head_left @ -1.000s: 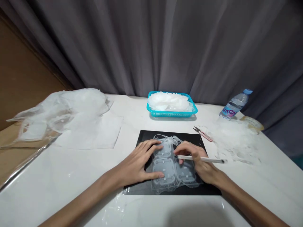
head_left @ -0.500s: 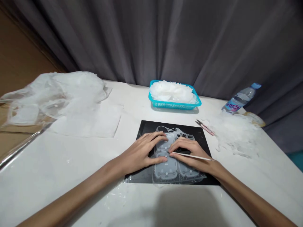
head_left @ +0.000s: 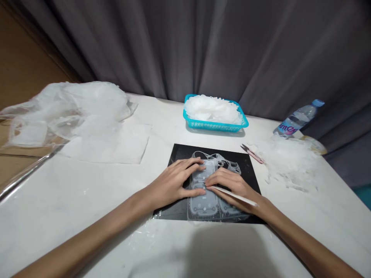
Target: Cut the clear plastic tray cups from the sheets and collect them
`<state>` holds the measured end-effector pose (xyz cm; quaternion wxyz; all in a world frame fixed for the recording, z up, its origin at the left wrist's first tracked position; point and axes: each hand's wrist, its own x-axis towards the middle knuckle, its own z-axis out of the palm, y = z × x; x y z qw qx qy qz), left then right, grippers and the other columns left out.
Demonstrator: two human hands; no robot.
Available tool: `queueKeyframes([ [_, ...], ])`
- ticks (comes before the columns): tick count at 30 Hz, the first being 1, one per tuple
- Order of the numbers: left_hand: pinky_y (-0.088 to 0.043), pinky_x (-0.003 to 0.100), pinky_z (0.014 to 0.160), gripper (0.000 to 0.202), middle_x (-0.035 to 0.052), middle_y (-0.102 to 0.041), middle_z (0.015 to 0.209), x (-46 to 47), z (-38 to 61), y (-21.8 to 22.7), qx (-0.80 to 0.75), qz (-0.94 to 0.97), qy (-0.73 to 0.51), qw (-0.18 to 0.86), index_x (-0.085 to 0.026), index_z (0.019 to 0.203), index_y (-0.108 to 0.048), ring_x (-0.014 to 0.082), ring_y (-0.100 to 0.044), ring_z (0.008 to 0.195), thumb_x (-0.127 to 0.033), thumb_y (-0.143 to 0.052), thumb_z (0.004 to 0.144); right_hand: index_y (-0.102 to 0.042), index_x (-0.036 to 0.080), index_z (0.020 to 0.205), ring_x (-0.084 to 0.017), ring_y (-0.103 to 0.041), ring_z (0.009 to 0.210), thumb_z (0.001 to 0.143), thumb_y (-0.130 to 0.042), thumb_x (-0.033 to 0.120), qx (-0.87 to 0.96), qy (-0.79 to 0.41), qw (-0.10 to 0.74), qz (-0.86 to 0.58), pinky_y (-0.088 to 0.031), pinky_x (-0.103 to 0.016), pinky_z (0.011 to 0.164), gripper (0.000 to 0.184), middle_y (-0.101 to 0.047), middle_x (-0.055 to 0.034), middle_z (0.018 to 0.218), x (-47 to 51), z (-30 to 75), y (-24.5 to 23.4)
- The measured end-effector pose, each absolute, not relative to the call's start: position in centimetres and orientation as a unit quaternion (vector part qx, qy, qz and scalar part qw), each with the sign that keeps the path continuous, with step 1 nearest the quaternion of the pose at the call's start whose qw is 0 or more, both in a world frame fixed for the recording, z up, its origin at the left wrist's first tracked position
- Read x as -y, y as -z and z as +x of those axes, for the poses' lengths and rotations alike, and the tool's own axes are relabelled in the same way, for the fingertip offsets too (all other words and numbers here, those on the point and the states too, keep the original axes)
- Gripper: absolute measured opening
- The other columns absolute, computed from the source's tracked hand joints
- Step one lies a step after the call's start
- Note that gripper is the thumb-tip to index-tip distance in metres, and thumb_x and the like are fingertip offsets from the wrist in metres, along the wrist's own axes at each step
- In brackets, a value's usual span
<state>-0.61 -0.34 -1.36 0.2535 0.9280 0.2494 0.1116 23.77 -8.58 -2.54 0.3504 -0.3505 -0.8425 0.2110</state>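
The clear sheet (head_left: 204, 202) lies on the black mat (head_left: 171, 212) at the near middle of the table (head_left: 162, 251). The person's left hand (head_left: 178, 181) rests on its left side, fingers spread and thumb apart from them, tips on the plastic. The right hand (head_left: 236, 187) pinches a slim white tool (head_left: 237, 197) between thumb and fingers, its tip end over the sheet, close to the left thumb; whether that tip is a blade is too small to tell.

That closeness looks like the main risk: if the tool is sharp and slips leftward, it could catch the left thumb or fingers. The sheet is thin and seems slick, so light pressure from the left hand could let it skid on the mat and send the tip astray, marking a panel. The loose strips (head_left: 230, 164) at the sheet's far edge could snag on the right hand and drag the sheet askew. Farther right, the snips (head_left: 252, 154) lie beside the scraps (head_left: 292, 162); a wide sweep of the right arm could knock scraps onto the mat.
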Motion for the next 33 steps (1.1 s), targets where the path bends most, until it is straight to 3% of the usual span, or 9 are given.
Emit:
queueKeyframes([
  [3,-0.040,0.049,0.118,0.063,0.0095,-0.048,0.161,0.2,-0.6,1.6,-0.246,0.931,-0.110,0.247,-0.024,0.144,-0.053,0.0333,-0.045,0.148,-0.065,-0.062,0.096,-0.063,0.018,0.108,-0.020,-0.067,0.096,0.105,-0.054,0.014,0.866,-0.140,0.344,-0.335,-0.056,-0.034,0.084,0.010,-0.073,-0.0097,0.104,8.6,23.5,2.7],
  [7,-0.037,0.050,0.122,0.062,0.0090,-0.047,0.160,0.1,-0.7,1.6,-0.231,0.931,-0.112,0.259,-0.026,0.145,-0.051,0.0329,-0.032,0.156,-0.065,-0.059,0.097,-0.060,0.017,0.101,-0.018,-0.068,0.088,0.106,-0.051,0.012,0.884,-0.039,0.315,-0.343,-0.054,-0.031,0.076,0.011,-0.073,-0.0083,0.096,8.9,23.5,2.4],
  [10,-0.036,0.051,0.123,0.060,0.0085,-0.048,0.158,0.0,-0.6,1.5,-0.225,0.931,-0.111,0.266,-0.028,0.144,-0.051,0.0328,-0.028,0.157,-0.065,-0.059,0.098,-0.060,0.018,0.102,-0.017,-0.069,0.089,0.107,-0.051,0.013,0.886,-0.019,0.304,-0.351,-0.053,-0.029,0.077,0.012,-0.074,-0.0072,0.096,9.1,23.9,2.6],
  [15,-0.037,0.055,0.121,0.063,0.0090,-0.049,0.156,0.0,-0.5,1.7,-0.224,0.927,-0.118,0.276,-0.029,0.147,-0.049,0.0351,-0.030,0.155,-0.065,-0.061,0.096,-0.062,0.017,0.107,-0.018,-0.068,0.102,0.108,-0.051,0.017,0.898,0.018,0.262,-0.352,-0.055,-0.029,0.082,0.011,-0.074,-0.0090,0.114,8.9,23.9,3.3],
  [20,-0.037,0.053,0.122,0.067,0.0103,-0.042,0.161,0.0,-0.6,1.9,-0.223,0.927,-0.124,0.276,-0.029,0.153,-0.041,0.0337,-0.033,0.152,-0.063,-0.060,0.098,-0.063,0.016,0.113,-0.023,-0.066,0.112,0.108,-0.048,0.014,0.904,0.045,0.219,-0.364,-0.055,-0.033,0.088,0.016,-0.072,-0.0124,0.123,9.3,23.6,2.7],
  [25,-0.037,0.054,0.121,0.072,0.0109,-0.039,0.162,0.0,-0.7,1.8,-0.232,0.924,-0.121,0.279,-0.030,0.155,-0.038,0.0345,-0.034,0.152,-0.066,-0.060,0.096,-0.061,0.015,0.122,-0.022,-0.067,0.108,0.107,-0.053,0.018,0.892,-0.030,0.254,-0.373,-0.056,-0.033,0.089,0.018,-0.073,-0.0108,0.116,9.3,23.8,2.5],
  [33,-0.037,0.051,0.121,0.071,0.0106,-0.039,0.162,0.1,-0.6,1.7,-0.235,0.925,-0.117,0.276,-0.028,0.153,-0.039,0.0330,-0.034,0.151,-0.067,-0.058,0.097,-0.065,0.022,0.112,-0.019,-0.065,0.110,0.105,-0.060,0.024,0.822,-0.239,0.305,-0.417,-0.053,-0.033,0.099,0.009,-0.069,-0.0064,0.113,9.3,24.4,0.9],
])
